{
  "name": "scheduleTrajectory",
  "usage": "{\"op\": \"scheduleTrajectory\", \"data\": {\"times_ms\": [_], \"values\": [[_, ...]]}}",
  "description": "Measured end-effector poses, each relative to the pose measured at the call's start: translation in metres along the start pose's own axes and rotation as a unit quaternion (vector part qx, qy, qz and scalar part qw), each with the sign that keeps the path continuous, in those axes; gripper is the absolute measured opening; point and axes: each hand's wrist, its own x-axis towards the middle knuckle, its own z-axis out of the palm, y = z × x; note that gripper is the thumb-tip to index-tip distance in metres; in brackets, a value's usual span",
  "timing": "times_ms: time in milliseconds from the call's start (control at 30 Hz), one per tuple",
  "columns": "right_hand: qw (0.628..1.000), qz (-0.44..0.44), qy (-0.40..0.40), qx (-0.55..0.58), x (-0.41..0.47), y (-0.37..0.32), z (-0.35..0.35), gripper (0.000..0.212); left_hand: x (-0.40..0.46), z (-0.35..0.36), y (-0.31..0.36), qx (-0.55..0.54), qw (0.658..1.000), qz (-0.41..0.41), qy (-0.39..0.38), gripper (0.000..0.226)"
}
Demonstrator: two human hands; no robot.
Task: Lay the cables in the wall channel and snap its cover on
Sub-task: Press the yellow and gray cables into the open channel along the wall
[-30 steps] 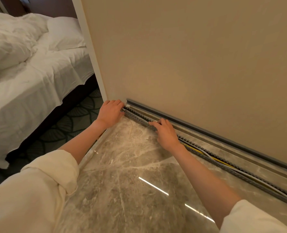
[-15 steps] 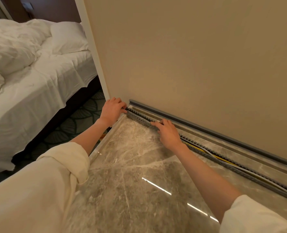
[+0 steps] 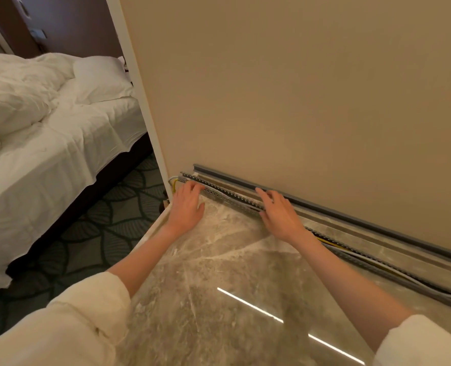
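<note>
The wall channel (image 3: 227,198), a grey slotted trough, runs along the foot of the beige wall (image 3: 298,101) on the marble surface (image 3: 219,286), from the wall's corner away to the right. We see its cables (image 3: 332,243), at least one yellow and one white, lying inside it to the right of the hands; a yellow loop also shows past its left end. The exact count of cables we cannot tell. One long grey strip (image 3: 324,208), which we take for the cover, stands against the wall just behind the channel, not yet snapped on.

Compared with half a second ago, both hands have lifted off the channel's near rail. The left hand (image 3: 186,207) now lies open and flat, its fingertips touching the rail near the left end; the right hand (image 3: 278,211) is open with fingers spread, reaching over the channel toward the strip. Neither hand is closed on anything. We judge that the pressing-in of the cables at this end is finished and the step now turns to fetching the cover.

Count: one channel, one cover strip, two hands, two cream sleeves (image 3: 73,326). Beyond the corner we note one bed (image 3: 47,154) with white linen and a patterned carpet (image 3: 108,220).
</note>
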Motion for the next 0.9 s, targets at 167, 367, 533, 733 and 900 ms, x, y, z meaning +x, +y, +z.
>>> {"op": "scheduleTrajectory", "data": {"times_ms": [167,367,533,733,900], "values": [[0.995,0.094,0.005,-0.014,-0.061,0.056,-0.019,0.06,-0.005,0.009,0.049,-0.023,0.998,0.049,-0.034,0.042],[0.982,0.187,0.026,-0.021,-0.137,0.11,-0.042,0.058,0.008,0.021,0.124,-0.054,0.99,0.115,-0.058,0.039],[0.969,0.244,0.036,-0.011,-0.193,0.147,-0.057,0.057,0.015,0.041,0.193,-0.079,0.974,0.185,-0.101,0.039],[0.954,0.297,0.042,-0.02,-0.255,0.196,-0.079,0.057,0.018,0.07,0.286,-0.083,0.953,0.255,-0.139,0.04],[0.942,0.332,0.04,-0.029,-0.302,0.234,-0.091,0.056,0.019,0.095,0.357,-0.054,0.934,0.316,-0.161,0.044]]}}
